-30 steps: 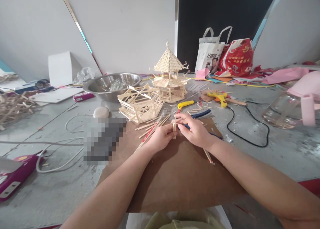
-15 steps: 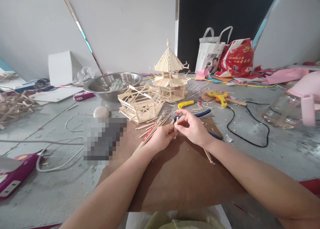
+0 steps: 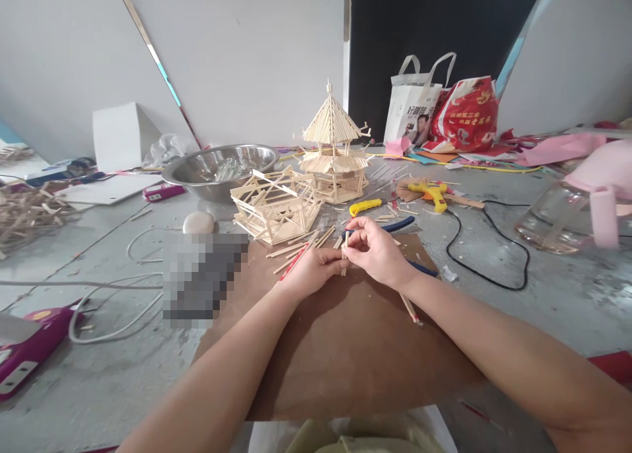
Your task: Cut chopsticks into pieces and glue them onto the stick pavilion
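Note:
Over the brown board (image 3: 345,347), my left hand (image 3: 316,268) and my right hand (image 3: 372,250) meet with their fingertips together. Between them are short wooden sticks (image 3: 346,237), standing roughly upright; how many is partly hidden by the fingers. Both hands are closed in a pinch on these pieces. Loose sticks (image 3: 286,250) lie just beyond my left hand. Blue-handled pliers (image 3: 401,224) lie partly behind my right hand. Farther off stand an open stick frame (image 3: 274,206) and a stick pavilion (image 3: 333,127) with a pointed, tiered roof.
A steel bowl (image 3: 190,176) stands behind the frame. To the right are a yellow-handled tool (image 3: 365,207), a yellow glue gun (image 3: 434,193) with a black cord and a clear jug (image 3: 553,226). On the left lie a white cable (image 3: 99,285) and a purple power strip (image 3: 37,338).
My hands stay together on the short sticks, with only a slight shift of the fingers. The whole view has moved a little; the other things keep their places.

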Demonstrator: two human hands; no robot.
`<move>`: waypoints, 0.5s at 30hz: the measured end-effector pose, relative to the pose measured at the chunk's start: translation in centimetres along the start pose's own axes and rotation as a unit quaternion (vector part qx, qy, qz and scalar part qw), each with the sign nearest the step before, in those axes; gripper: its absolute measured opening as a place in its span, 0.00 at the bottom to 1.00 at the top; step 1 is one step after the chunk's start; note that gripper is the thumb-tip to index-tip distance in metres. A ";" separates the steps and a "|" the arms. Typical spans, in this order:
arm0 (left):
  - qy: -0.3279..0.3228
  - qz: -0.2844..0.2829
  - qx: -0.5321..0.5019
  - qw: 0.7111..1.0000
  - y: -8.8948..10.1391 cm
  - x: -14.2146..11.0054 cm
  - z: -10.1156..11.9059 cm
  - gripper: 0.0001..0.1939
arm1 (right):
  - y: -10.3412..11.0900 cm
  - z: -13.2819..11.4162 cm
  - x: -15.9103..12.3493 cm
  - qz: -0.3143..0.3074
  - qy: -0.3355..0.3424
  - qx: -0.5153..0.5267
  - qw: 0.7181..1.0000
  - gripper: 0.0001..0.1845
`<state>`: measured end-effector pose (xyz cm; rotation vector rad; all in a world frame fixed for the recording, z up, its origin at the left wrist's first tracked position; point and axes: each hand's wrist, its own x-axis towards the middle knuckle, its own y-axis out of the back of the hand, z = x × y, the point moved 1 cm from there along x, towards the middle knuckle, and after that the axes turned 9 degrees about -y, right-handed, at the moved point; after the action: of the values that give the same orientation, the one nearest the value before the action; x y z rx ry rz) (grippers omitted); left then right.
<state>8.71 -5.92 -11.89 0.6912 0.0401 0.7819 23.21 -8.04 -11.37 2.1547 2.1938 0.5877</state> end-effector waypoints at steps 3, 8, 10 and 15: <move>0.002 0.010 0.021 1.000 -0.4 0.1 -0.3 0.14 | 0.0 0.0 0.0 -0.002 -0.005 0.007 1.000 0.16; 0.003 0.015 0.053 0.998 -0.4 0.1 -0.1 0.13 | 0.0 -0.1 0.0 -0.004 -0.012 0.011 1.000 0.16; 0.002 0.013 0.051 0.999 -0.4 0.1 0.1 0.13 | 0.0 -0.2 0.0 -0.006 -0.012 0.010 1.000 0.16; 0.002 0.015 0.038 0.999 -0.3 0.1 0.1 0.12 | -0.1 -0.3 -0.1 -0.016 -0.016 0.008 1.000 0.16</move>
<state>9.00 -6.11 -12.00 0.7647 0.0637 0.8128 22.99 -8.17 -11.14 2.1165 2.2193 0.5336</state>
